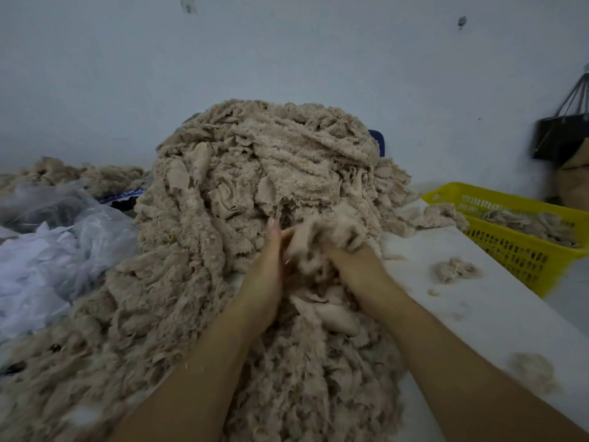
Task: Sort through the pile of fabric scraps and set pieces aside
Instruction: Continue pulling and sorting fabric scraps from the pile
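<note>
pile [255, 173] at 12 o'clock. right hand [357, 266] clutches a fluffy scrap [322, 231], fingers buried. left hand [264, 275] is flat, fingers straight against it. Suggest left pins the pile, right peels slowly, probably toward the yellow basket [510, 224] at 3 o'clock.

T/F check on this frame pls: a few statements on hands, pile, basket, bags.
1. The left hand and right hand are both at the scrap pile. True.
2. The yellow basket holds some scraps. True.
3. The plastic bags lie right of the pile. False: the plastic bags lie to its left.
4. The right hand is empty. False: it grips a scrap, fingers buried in it.
</note>
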`<state>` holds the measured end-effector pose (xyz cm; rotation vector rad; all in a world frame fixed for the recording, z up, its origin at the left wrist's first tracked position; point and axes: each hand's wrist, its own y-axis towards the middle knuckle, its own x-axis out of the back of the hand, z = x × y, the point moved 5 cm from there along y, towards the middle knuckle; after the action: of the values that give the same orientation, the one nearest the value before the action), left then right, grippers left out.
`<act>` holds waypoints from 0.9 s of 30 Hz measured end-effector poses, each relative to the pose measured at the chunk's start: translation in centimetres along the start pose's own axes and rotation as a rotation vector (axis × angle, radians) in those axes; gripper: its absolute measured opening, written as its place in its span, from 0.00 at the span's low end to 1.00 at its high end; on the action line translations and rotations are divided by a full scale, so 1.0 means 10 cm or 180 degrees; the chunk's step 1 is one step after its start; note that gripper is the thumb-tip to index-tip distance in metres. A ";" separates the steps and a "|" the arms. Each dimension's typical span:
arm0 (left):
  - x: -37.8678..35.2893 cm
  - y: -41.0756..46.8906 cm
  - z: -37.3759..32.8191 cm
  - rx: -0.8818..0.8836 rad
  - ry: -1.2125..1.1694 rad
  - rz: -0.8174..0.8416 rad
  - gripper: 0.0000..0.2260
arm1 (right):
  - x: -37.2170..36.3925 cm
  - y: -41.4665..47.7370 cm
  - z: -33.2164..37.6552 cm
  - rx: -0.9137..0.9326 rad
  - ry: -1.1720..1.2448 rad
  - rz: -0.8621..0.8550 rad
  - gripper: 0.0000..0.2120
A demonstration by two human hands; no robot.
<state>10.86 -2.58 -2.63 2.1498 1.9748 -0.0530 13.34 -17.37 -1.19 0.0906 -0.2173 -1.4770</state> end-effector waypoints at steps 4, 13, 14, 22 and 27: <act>-0.03 0.01 0.01 0.0005 0.1389 0.0111 0.17 | 0.67 0.12 0.03 0.0171 0.3253 -0.1361 0.20; 0.00 0.05 0.22 0.0142 0.2309 0.0499 0.05 | 0.40 0.24 -0.35 -0.0110 -0.2067 -0.0456 0.18; 0.01 0.06 0.21 0.0126 0.2339 0.0437 0.06 | 0.36 0.24 -0.33 0.0024 -0.2351 -0.0360 0.18; 0.00 0.01 0.05 0.0194 0.1501 -0.0111 0.19 | 0.01 0.02 0.00 0.0616 -0.0591 0.0188 0.20; 0.10 0.02 0.06 0.0491 0.0540 -0.0388 0.19 | -0.19 -0.03 0.01 0.0734 -0.0411 0.0460 0.17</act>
<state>11.21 -1.76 -3.32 2.1889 2.2652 -0.0456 12.91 -15.49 -1.31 0.1624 -0.4893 -1.3106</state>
